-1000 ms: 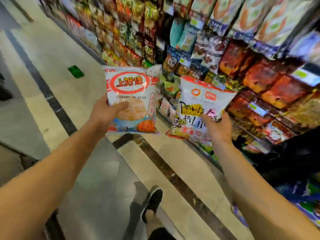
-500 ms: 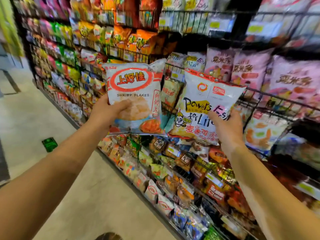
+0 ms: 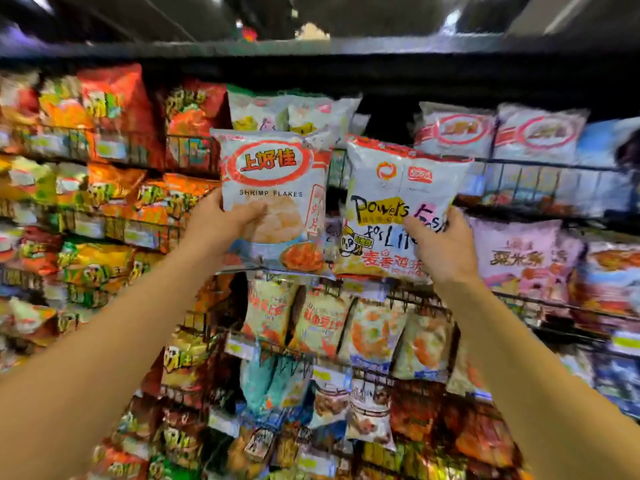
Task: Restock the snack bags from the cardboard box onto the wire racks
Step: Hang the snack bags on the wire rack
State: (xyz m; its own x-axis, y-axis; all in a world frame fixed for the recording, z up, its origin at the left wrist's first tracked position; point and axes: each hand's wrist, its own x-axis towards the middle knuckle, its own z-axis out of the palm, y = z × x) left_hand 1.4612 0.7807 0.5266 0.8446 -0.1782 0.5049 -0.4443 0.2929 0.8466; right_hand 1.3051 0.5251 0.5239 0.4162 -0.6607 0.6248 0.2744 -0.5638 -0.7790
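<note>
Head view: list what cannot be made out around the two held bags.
- Cardboard box: not in the head view at all.
- Lower left part of the shrimp flakes bag: covered by the left hand.
- Print on the Powers bag: partly covered by the right hand.
- Price tags on the wire racks: blurred, unreadable.
- Rack space behind both bags: hidden by them.
</note>
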